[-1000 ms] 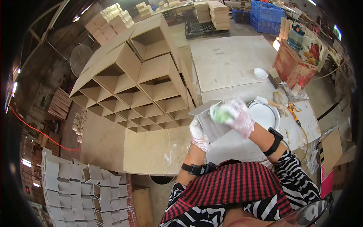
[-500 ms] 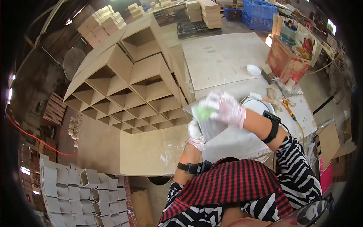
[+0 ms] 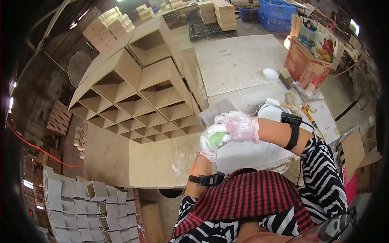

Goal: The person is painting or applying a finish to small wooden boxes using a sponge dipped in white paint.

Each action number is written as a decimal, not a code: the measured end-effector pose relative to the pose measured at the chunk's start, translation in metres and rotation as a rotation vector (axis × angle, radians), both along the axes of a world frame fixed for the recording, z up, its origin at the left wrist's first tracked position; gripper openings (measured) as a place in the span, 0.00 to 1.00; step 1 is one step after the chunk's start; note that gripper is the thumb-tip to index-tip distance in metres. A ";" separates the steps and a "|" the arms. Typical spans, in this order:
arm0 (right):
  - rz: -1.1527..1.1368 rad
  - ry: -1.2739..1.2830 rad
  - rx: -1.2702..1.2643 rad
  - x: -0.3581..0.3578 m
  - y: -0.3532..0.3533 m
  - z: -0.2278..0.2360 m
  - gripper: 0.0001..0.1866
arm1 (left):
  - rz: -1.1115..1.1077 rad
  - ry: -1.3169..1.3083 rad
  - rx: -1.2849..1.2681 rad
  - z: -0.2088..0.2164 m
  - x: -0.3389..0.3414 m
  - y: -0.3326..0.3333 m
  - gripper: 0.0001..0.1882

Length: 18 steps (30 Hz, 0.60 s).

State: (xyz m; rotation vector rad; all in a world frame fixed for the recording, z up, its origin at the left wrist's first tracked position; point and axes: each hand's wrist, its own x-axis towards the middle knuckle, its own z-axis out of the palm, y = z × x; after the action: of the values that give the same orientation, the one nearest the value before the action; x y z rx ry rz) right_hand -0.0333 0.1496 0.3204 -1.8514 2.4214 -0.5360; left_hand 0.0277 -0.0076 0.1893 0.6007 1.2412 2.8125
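Observation:
Both my hands wear white, paint-smeared gloves and meet above the near side of the worktable [image 3: 158, 166]. My right hand [image 3: 241, 126] is closed around a green sponge [image 3: 217, 139], which shows between the two gloves. My left hand [image 3: 208, 148] is closed just below the sponge, seemingly on a thin grey panel [image 3: 219, 111] that sticks out past the right glove. The gloves cover most of the panel, so whether it belongs to a box cannot be told. Right of my right hand stands a round tub of white paint [image 3: 272, 112], partly behind my wrist.
Stacked open wooden boxes [image 3: 137, 93] rise at the left of the table. A white bowl [image 3: 270, 74], a brush [image 3: 287, 77] and orange-handled pliers [image 3: 308, 111] lie to the right. Grey boxes [image 3: 81, 202] are piled at lower left. A red-stained crate [image 3: 306, 65] stands at far right.
My right hand, blurred before, has moved down and toward me with the sponge, close against my left hand. The grey panel has turned and now shows beyond the gloves.

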 end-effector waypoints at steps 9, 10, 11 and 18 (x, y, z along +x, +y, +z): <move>-0.095 -0.346 -0.248 -0.031 0.002 -0.002 0.15 | 0.101 -0.409 0.142 -0.013 0.013 0.020 0.24; 0.026 -0.669 -0.314 -0.016 0.003 -0.013 0.15 | 0.087 -0.335 0.182 -0.014 0.011 0.017 0.23; 0.069 -0.829 -0.290 -0.010 0.000 -0.020 0.16 | 0.076 -0.197 0.024 -0.015 0.010 0.013 0.22; -0.425 -0.262 -0.218 -0.057 0.003 -0.007 0.20 | 0.012 -0.395 0.029 -0.013 0.019 0.020 0.24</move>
State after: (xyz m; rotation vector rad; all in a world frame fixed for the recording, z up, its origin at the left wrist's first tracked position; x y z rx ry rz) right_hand -0.0899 0.1526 0.3130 -1.2141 2.6545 -1.0319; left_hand 0.0467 0.0119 0.1760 0.0284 1.1285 2.7723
